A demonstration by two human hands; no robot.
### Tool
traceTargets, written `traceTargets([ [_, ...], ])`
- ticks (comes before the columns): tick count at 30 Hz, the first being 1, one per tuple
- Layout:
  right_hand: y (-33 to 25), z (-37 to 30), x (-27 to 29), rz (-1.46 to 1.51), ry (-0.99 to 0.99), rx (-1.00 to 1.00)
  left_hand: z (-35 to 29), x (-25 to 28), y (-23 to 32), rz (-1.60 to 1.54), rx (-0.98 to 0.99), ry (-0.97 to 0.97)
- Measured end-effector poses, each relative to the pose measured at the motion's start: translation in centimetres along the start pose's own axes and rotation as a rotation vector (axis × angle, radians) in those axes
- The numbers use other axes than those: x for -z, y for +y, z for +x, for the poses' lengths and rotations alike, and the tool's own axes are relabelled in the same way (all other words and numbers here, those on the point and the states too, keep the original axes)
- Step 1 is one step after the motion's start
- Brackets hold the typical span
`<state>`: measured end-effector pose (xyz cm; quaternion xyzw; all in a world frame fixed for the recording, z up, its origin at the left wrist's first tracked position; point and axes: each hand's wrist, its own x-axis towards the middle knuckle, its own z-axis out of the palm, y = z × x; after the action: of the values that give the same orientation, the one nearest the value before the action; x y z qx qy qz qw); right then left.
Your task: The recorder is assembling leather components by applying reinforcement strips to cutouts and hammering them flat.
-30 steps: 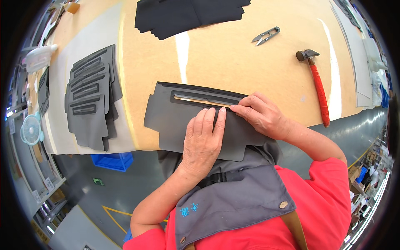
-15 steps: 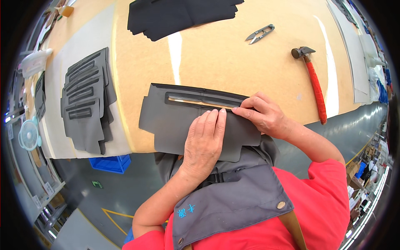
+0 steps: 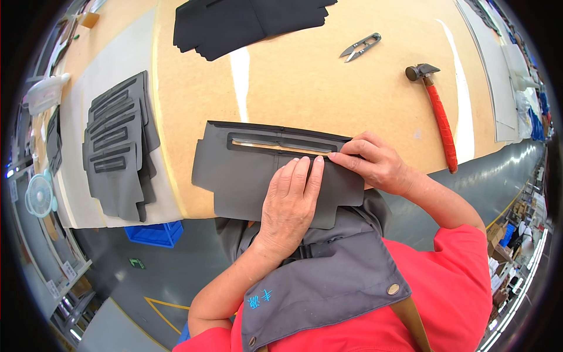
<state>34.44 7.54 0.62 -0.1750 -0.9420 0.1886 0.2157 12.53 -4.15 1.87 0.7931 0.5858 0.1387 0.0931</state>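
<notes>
One hammer [image 3: 441, 120] lies beyond flat left fingers [image 3: 299, 176] on the panel [image 3: 234, 179], grip of right fingers [image 3: 360, 149] unclear.

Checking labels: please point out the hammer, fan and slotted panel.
Hammer [image 3: 440, 117], head view: on the red handle.
Fan [image 3: 39, 195], head view: middle of its round cage.
Slotted panel [image 3: 247, 179], head view: grey face below the slot.

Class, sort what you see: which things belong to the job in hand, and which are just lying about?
In the job:
grey slotted panel
left hand and right hand, on it
probably similar panels at left

Lying about, apparently:
red-handled hammer
snips
blue crate
fan
</notes>
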Motion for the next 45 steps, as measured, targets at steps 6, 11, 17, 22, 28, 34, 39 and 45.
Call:
traceTargets([
  [6,0.2,-0.2,0.2,-0.052,-0.025,0.068,0.1,0.1,0.1,0.0,0.005,-0.016],
  [11,0.3,-0.4,0.3,-0.08,-0.029,0.083,0.1,0.1,0.1,-0.013,0.007,-0.026],
  [17,0.4,-0.6,0.2,-0.003,0.036,-0.009,0.2,0.3,0.0,0.07,-0.05,-0.029],
  [22,0.7,-0.6,0.2,-0.052,0.008,0.067,0.2,0.4,0.3,0.026,0.002,-0.057],
  [28,0.7,-0.9,0.1,-0.149,-0.011,0.146,0.2,0.4,0.0,0.066,-0.043,-0.054],
  [34,0.7,-1.0,0.2,-0.078,-0.012,0.094,0.1,0.5,0.1,-0.008,0.003,-0.069],
  [39,0.8,-1.0,0.4,-0.098,-0.06,0.134,0.1,0.2,0.0,0.035,-0.041,-0.025],
  [45,0.4,-1.3,0.4,-0.099,-0.03,0.093,0.0,-0.3,-0.1,0.052,-0.055,0.014],
])
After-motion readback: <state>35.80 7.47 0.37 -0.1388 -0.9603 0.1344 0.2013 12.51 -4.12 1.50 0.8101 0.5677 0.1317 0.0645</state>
